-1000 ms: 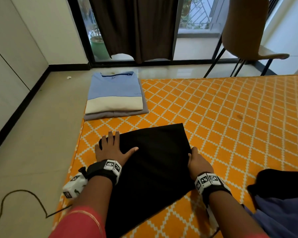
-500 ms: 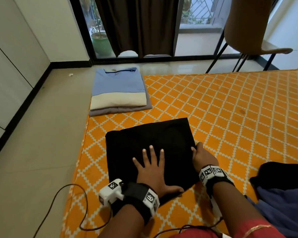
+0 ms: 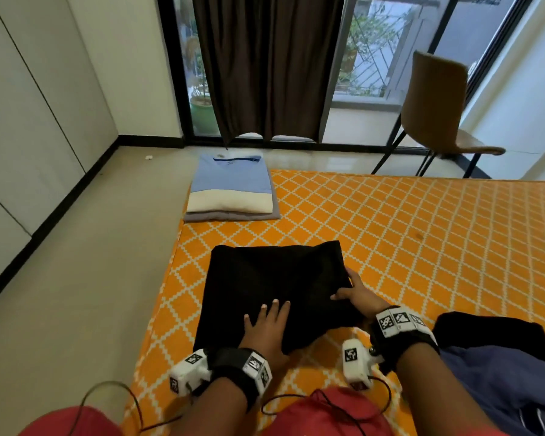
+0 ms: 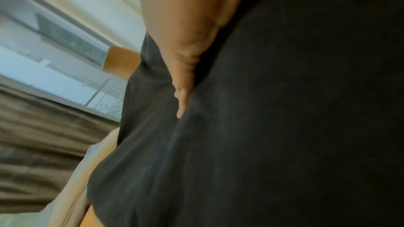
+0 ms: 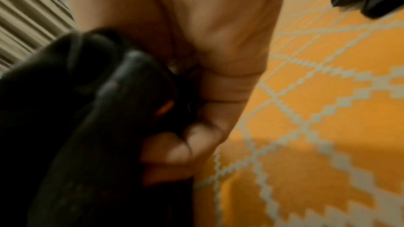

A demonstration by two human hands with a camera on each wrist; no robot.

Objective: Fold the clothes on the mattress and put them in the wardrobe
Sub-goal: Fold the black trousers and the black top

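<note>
A black garment, folded into a rough rectangle with a rumpled far edge, is laid on the orange diamond-patterned mattress near its 9 o'clock edge. At 12 o'clock from it, well apart, a stack of folded clothes is seen, blue and cream on grey. At 4 o'clock, unfolded dark and blue clothes are heaped.

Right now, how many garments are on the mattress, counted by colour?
Black: 2, the black garment being folded and a black piece at right
Light blue and cream: 1
Grey: 1
Navy: 1
Total: 5
</note>
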